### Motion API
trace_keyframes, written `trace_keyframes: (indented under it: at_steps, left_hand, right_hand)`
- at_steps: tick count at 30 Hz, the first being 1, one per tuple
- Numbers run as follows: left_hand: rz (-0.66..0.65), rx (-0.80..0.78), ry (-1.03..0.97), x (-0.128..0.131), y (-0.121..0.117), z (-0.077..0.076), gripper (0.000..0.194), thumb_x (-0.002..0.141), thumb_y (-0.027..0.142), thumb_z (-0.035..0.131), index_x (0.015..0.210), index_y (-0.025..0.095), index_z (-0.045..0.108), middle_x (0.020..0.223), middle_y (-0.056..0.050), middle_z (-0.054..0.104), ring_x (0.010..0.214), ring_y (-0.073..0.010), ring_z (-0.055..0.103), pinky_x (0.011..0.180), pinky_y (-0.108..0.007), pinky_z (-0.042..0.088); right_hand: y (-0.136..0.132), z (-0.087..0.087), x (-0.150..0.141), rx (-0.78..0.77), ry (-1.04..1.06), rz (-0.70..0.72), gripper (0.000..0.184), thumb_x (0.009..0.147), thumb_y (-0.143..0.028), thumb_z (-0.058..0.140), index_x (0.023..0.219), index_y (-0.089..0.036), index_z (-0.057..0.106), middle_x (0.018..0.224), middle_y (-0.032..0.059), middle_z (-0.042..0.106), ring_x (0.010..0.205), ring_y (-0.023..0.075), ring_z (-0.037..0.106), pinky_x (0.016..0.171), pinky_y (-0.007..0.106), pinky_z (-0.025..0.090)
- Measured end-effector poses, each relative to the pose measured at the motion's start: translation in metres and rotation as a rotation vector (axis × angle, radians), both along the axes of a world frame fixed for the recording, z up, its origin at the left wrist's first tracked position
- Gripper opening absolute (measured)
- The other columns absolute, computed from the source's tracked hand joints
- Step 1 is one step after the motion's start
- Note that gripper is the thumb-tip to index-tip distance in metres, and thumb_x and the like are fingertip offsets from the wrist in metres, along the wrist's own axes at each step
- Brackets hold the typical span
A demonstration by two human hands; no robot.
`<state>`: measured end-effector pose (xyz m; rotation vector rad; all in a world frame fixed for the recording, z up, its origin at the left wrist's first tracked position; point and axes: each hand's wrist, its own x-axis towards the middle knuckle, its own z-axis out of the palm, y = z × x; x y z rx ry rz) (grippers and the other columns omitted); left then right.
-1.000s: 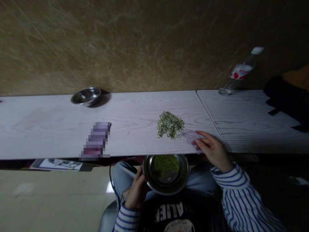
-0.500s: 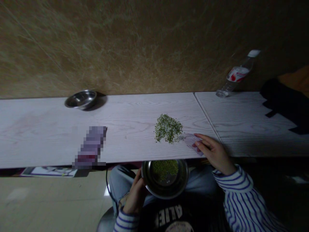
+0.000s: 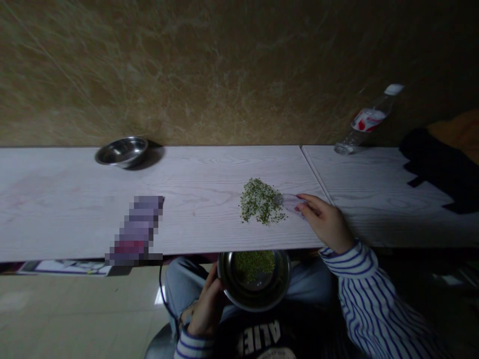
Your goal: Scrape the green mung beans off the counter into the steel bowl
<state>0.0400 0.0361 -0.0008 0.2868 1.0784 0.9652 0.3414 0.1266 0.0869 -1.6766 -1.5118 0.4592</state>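
My left hand [image 3: 207,305] grips the left rim of a stainless steel bowl [image 3: 254,302] at my lap, just below the table edge. Green mung-bean-like grains [image 3: 254,264] lie in it, with a few pale bits. My right hand [image 3: 327,222] pinches a thin, see-through, purplish piece [image 3: 291,203] between thumb and fingers, low over the tabletop. Its left end meets the right side of a loose pile of green beans and white grains [image 3: 261,200]. What exactly the piece is, I cannot make out.
A second steel bowl [image 3: 122,153] sits tilted-looking near the wall at left. A blurred-out flat object [image 3: 136,229] lies at the table's [image 3: 194,224] front left. A plastic bottle [image 3: 368,119] stands at back right, beside dark cloth [image 3: 437,159]. A cable [image 3: 162,289] hangs below.
My right hand has moved away from me and slightly left, bringing the see-through piece against the pile's right side. A few beans now lie scattered at its lower right. My left hand still holds the bowl.
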Motion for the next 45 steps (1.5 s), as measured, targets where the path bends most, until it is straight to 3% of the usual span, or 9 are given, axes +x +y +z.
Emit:
trace_keyframes:
  at_steps: [7, 11, 20, 26, 32, 38, 41, 45]
  left_hand:
    - [0.008, -0.002, -0.003, 0.004, 0.002, 0.006, 0.062, 0.063, 0.021, 0.067, 0.125, 0.021, 0.059, 0.098, -0.007, 0.070, 0.082, -0.0248, 0.061, 0.067, -0.035, 0.047]
    - [0.007, 0.012, -0.001, 0.005, 0.001, 0.008, 0.058, 0.066, 0.019, 0.064, 0.124, 0.019, 0.059, 0.098, -0.008, 0.070, 0.080, -0.0233, 0.059, 0.063, -0.033, 0.047]
    - [-0.015, 0.010, -0.017, -0.006, 0.000, -0.002, 0.062, 0.069, 0.017, 0.065, 0.131, 0.023, 0.056, 0.095, -0.004, 0.067, 0.082, -0.0204, 0.056, 0.073, -0.034, 0.048]
    - [-0.002, -0.017, -0.003, -0.001, 0.000, -0.004, 0.066, 0.066, 0.021, 0.067, 0.130, 0.022, 0.055, 0.100, -0.008, 0.068, 0.083, -0.0241, 0.060, 0.070, -0.036, 0.049]
    - [-0.023, -0.025, 0.029, 0.002, 0.001, 0.000, 0.060, 0.064, 0.024, 0.067, 0.123, 0.023, 0.060, 0.095, -0.006, 0.069, 0.084, -0.0267, 0.060, 0.067, -0.037, 0.048]
    - [-0.034, -0.014, 0.032, 0.002, 0.001, -0.002, 0.062, 0.065, 0.023, 0.068, 0.126, 0.023, 0.058, 0.094, -0.006, 0.068, 0.084, -0.0264, 0.060, 0.066, -0.037, 0.049]
    - [-0.028, -0.014, 0.027, 0.003, 0.000, -0.003, 0.064, 0.065, 0.021, 0.066, 0.128, 0.022, 0.056, 0.095, -0.006, 0.069, 0.082, -0.0257, 0.059, 0.065, -0.037, 0.049]
    - [-0.014, 0.005, 0.014, 0.003, -0.001, -0.001, 0.062, 0.064, 0.023, 0.068, 0.126, 0.022, 0.059, 0.105, -0.009, 0.070, 0.088, -0.0270, 0.061, 0.068, -0.036, 0.049]
  right_hand:
    - [0.019, 0.025, -0.023, 0.040, -0.203, 0.106, 0.027, 0.089, -0.029, 0.053, 0.110, -0.022, 0.069, 0.089, 0.0055, 0.076, 0.071, 0.0193, 0.070, 0.067, 0.030, 0.055]
    - [0.032, 0.033, -0.044, 0.099, -0.319, 0.163, 0.027, 0.090, -0.026, 0.053, 0.111, -0.023, 0.069, 0.094, 0.0063, 0.076, 0.076, 0.0207, 0.070, 0.073, 0.031, 0.053]
    - [0.049, 0.021, -0.049, 0.077, -0.451, 0.228, 0.028, 0.093, -0.024, 0.051, 0.115, -0.023, 0.067, 0.099, 0.0070, 0.076, 0.082, 0.0221, 0.071, 0.076, 0.033, 0.052]
    - [0.056, 0.016, -0.039, 0.077, -0.456, 0.199, 0.027, 0.091, -0.023, 0.052, 0.113, -0.025, 0.068, 0.097, 0.0052, 0.077, 0.084, 0.0220, 0.071, 0.076, 0.032, 0.052]
    - [0.051, 0.022, -0.034, 0.099, -0.428, 0.144, 0.026, 0.091, -0.025, 0.052, 0.112, -0.025, 0.069, 0.089, 0.0047, 0.077, 0.071, 0.0198, 0.070, 0.067, 0.030, 0.051]
    - [0.045, 0.015, -0.051, 0.095, -0.396, 0.278, 0.028, 0.093, -0.023, 0.051, 0.115, -0.025, 0.068, 0.099, 0.0050, 0.076, 0.082, 0.0202, 0.071, 0.077, 0.033, 0.053]
    - [0.047, 0.012, -0.051, 0.080, -0.419, 0.276, 0.028, 0.093, -0.022, 0.051, 0.116, -0.024, 0.067, 0.102, 0.0062, 0.076, 0.087, 0.0213, 0.071, 0.082, 0.034, 0.052]
    - [0.048, 0.016, -0.040, 0.073, -0.409, 0.222, 0.027, 0.092, -0.023, 0.052, 0.114, -0.024, 0.068, 0.097, 0.0056, 0.077, 0.079, 0.0205, 0.071, 0.075, 0.032, 0.053]
